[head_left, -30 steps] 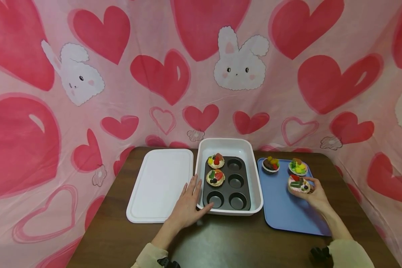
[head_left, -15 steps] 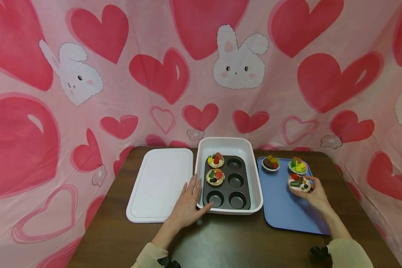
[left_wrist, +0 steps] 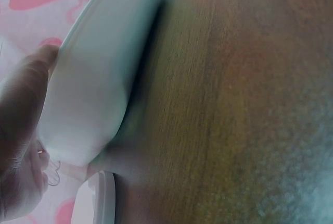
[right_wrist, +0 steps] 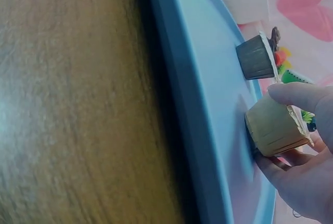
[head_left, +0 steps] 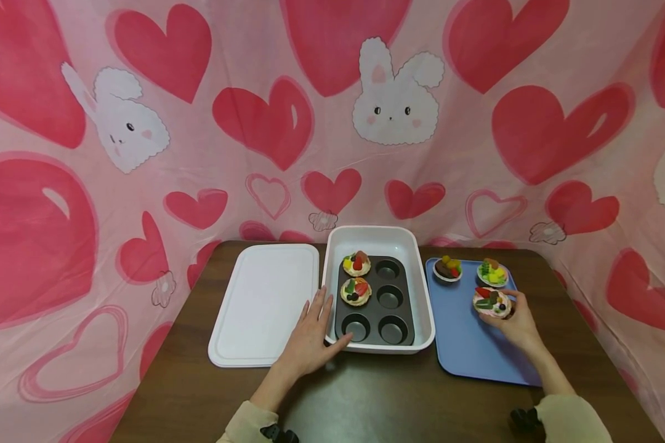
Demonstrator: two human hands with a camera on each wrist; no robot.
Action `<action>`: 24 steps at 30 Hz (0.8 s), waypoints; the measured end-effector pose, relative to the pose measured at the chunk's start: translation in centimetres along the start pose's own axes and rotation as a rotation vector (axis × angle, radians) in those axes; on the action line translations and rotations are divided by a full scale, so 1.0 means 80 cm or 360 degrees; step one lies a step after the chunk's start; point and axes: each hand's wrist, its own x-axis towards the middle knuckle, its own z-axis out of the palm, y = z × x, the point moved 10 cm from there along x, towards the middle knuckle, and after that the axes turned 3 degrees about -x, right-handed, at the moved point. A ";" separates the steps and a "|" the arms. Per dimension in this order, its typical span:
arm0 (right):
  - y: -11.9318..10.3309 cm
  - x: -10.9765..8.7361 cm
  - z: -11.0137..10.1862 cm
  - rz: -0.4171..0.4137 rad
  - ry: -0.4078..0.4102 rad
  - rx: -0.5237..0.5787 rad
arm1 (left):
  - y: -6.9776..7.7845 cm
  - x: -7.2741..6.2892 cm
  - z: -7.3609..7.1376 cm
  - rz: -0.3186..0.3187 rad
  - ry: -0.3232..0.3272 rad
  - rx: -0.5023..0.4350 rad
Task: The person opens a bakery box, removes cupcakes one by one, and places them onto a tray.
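My right hand (head_left: 521, 326) pinches a fruit-topped cupcake (head_left: 493, 303) between thumb and fingers, over the blue tray (head_left: 465, 347). In the right wrist view its pale paper cup (right_wrist: 276, 127) is close to the tray surface; whether it touches, I cannot tell. My left hand (head_left: 309, 338) lies with spread, straight fingers at the near left corner of a white tub (head_left: 388, 350), thumb over its rim. Inside the tub sits a dark muffin tin (head_left: 374, 317). Two fruit-topped cupcakes (head_left: 356, 291) fill the far and middle cups of its left column.
Two more cupcakes stand at the tray's far end, a chocolate-coloured one (head_left: 447, 269) on the left and a yellow-green topped one (head_left: 492, 272) on the right. A white board (head_left: 266, 301) lies left of the tub. Behind the brown table (head_left: 366, 394) hangs a pink heart-patterned cloth (head_left: 310, 49).
Still gripping the cupcake, my right hand has shifted slightly left. My left hand stays at the tub corner.
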 end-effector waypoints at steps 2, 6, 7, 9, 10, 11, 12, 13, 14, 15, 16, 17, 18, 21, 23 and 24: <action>-0.002 -0.001 0.000 -0.0018 0.0018 -0.0004 | 0.000 0.000 -0.001 -0.0001 0.0001 0.0000; -0.001 -0.001 -0.001 -0.0003 0.0020 -0.0036 | 0.000 0.001 -0.001 -0.0008 -0.0005 -0.0004; -0.001 -0.001 -0.002 0.0006 0.0015 -0.0055 | 0.000 0.001 -0.001 -0.0008 -0.0005 -0.0007; -0.001 -0.001 -0.004 0.0013 0.0001 -0.0097 | 0.000 0.001 -0.002 -0.0013 -0.0011 -0.0008; -0.001 -0.001 -0.004 0.0011 -0.0005 -0.0128 | 0.000 0.002 -0.002 -0.0013 -0.0013 -0.0008; -0.002 -0.002 -0.006 -0.0003 -0.0004 -0.0162 | 0.000 0.002 -0.002 -0.0012 -0.0016 -0.0006; -0.004 -0.002 -0.007 -0.0026 0.0002 -0.0194 | 0.000 0.001 -0.002 -0.0014 -0.0022 -0.0003; -0.006 -0.003 -0.008 -0.0051 0.0006 -0.0227 | 0.000 0.002 -0.002 -0.0014 -0.0024 -0.0001; -0.008 -0.004 -0.009 -0.0081 0.0014 -0.0257 | 0.000 0.001 -0.002 -0.0016 -0.0028 0.0001; -0.010 -0.004 -0.011 -0.0114 0.0027 -0.0300 | 0.000 0.002 -0.002 -0.0015 -0.0029 0.0000; -0.013 -0.005 -0.012 -0.0144 0.0040 -0.0334 | 0.000 0.002 -0.001 -0.0016 -0.0032 -0.0002; -0.015 -0.005 -0.014 -0.0172 0.0050 -0.0364 | 0.000 0.002 -0.001 -0.0017 -0.0034 -0.0005; -0.017 -0.006 -0.015 -0.0200 0.0062 -0.0393 | -0.001 0.002 -0.001 -0.0017 -0.0033 -0.0007; -0.019 -0.006 -0.017 -0.0241 0.0068 -0.0455 | -0.001 0.002 0.000 -0.0017 -0.0037 -0.0015; -0.019 -0.005 -0.017 -0.0246 0.0059 -0.0475 | -0.001 0.002 0.000 -0.0017 -0.0038 -0.0019; -0.018 -0.004 -0.018 -0.0242 0.0049 -0.0481 | -0.001 0.002 0.001 -0.0016 -0.0039 -0.0018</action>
